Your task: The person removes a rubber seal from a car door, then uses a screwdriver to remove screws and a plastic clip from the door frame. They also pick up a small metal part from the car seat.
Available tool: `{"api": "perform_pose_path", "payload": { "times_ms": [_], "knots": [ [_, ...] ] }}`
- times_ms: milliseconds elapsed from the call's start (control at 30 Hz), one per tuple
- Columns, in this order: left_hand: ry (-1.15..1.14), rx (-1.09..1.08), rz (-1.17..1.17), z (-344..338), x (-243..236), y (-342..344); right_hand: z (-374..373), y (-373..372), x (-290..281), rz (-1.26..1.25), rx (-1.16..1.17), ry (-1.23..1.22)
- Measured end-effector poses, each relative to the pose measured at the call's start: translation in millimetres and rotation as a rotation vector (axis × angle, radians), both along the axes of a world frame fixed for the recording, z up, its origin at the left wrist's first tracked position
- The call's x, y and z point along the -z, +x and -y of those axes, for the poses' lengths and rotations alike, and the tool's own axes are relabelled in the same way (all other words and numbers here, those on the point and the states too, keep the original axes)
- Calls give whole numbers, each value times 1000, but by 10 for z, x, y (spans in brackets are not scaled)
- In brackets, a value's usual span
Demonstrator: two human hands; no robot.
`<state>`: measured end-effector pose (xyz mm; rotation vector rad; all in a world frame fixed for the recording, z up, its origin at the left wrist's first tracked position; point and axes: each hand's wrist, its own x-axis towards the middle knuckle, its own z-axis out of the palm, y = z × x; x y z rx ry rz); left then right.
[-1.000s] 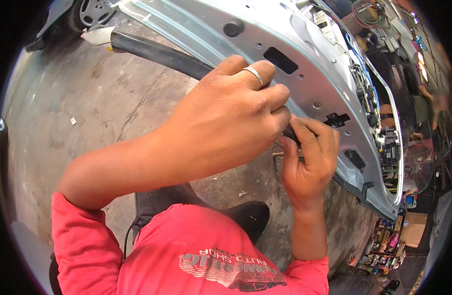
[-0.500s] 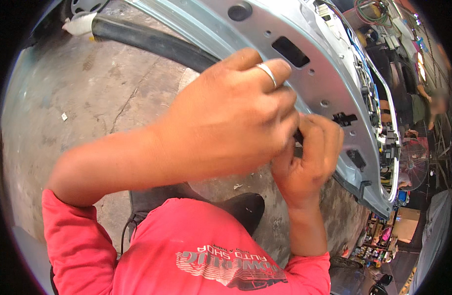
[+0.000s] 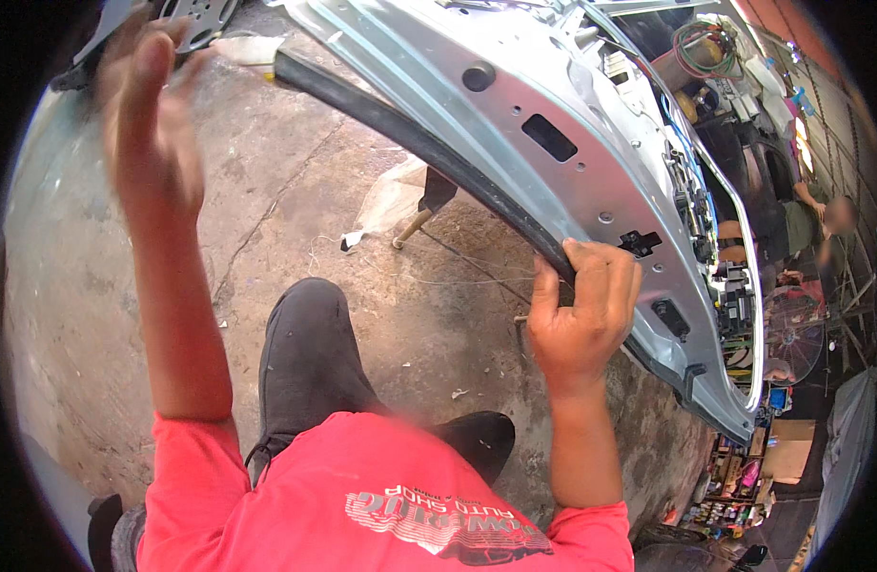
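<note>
Left hand (image 3: 157, 138) has swung away, fingers blurred but released, leaving right hand (image 3: 591, 307) alone pinching black weatherstrip (image 3: 415, 143) along silver car door (image 3: 612, 176).

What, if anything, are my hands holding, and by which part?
Your right hand grips the black trim strip well away from its white-covered end. Your left hand is too blurred to tell.
</note>
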<state>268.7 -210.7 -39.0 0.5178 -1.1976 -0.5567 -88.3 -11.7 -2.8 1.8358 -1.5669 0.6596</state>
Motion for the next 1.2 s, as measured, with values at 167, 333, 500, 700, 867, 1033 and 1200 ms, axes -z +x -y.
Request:
{"api": "perform_pose_path", "payload": {
  "times_ms": [167, 333, 500, 700, 867, 1033, 1200],
  "knots": [
    [52, 874, -538, 828, -155, -473, 6, 27, -31, -17, -24, -5],
    [42, 1122, -704, 732, -282, -743, -47, 71, -71, -87, -192, -59],
    [33, 972, -665, 771, -316, -827, -496, 483, -241, -43, -912, 622],
    [-42, 874, -597, 851, -317, -828, 224, 632, -561, -384, -723, 1341],
    [-56, 881, -587, 852, -254, -760, 502, 531, -469, -573, -619, 1161],
    [-29, 1055, -533, 863, -129, -688, 413, 496, -200, -516, -641, 1182],
    [39, 893, -515, 765, -172, -741, -38, 1365, -417, -404, -1011, 1304]
  ]
}}
